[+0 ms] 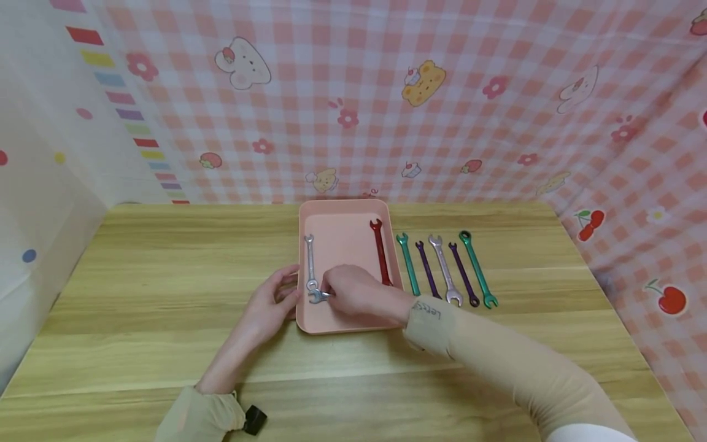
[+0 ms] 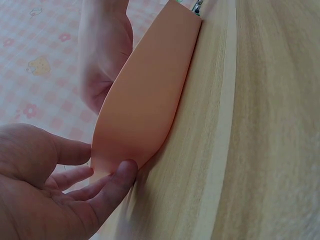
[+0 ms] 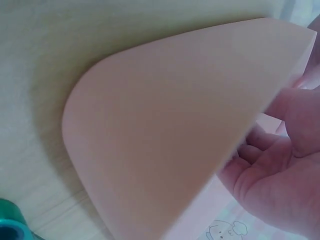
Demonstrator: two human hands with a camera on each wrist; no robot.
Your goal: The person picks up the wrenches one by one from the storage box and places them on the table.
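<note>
A pink tray [image 1: 343, 239] stands on the wooden table. My right hand [image 1: 356, 291] reaches low inside it, fingers curled round a silver wrench [image 1: 317, 297]; its open-ended head sticks out to the left and the rest is hidden by the hand. Just behind that head, a slim silver wrench [image 1: 310, 261] lies lengthwise along the tray's left wall. A red wrench [image 1: 381, 252] lies along the right wall. My left hand [image 1: 270, 310] is at the tray's left side; in the left wrist view its thumb and fingers [image 2: 112, 190] touch the outer wall and rim, loosely bent.
Right of the tray, several wrenches lie in a row: a green one [image 1: 409, 264], a purple one [image 1: 427, 269], a silver one [image 1: 445, 270], another purple one [image 1: 464, 274] and a green ratchet wrench [image 1: 478, 269]. A checked cloth [image 1: 353, 110] hangs behind the table.
</note>
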